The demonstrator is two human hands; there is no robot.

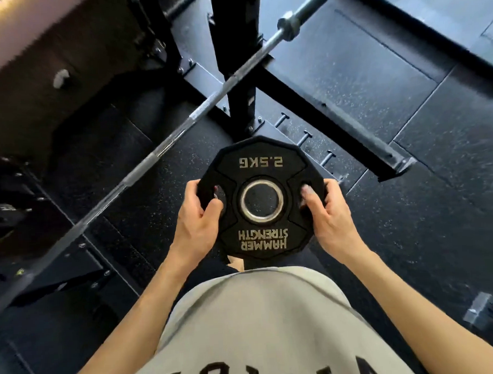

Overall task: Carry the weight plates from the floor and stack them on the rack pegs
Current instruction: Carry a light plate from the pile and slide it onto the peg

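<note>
While the speckled black rubber floor (376,76) fills most of the view, the black steel rack frame (235,60) stands on it up top, with an upright post and a base beam running off to the right. A long steel barbell (159,146) cuts diagonally across, from lower left up to upper right, passing in front of the post. Down at the bottom there's the person's grey shirt (254,322) with dark lettering.

Next is the weight plate (261,199), black, many-sided, marked 2.5KG and HAMMER STRENGTH, with a metal ring around the centre hole. It's off the floor, held face-up and roughly flat in front of the torso, just below the rack's base. The left hand (197,220) grips its left edge, thumb on top, fingertips curling through the grip slot. The right hand (327,214) clamps the right edge the same way. A few small pins (305,137) stick out beside the base.
</note>
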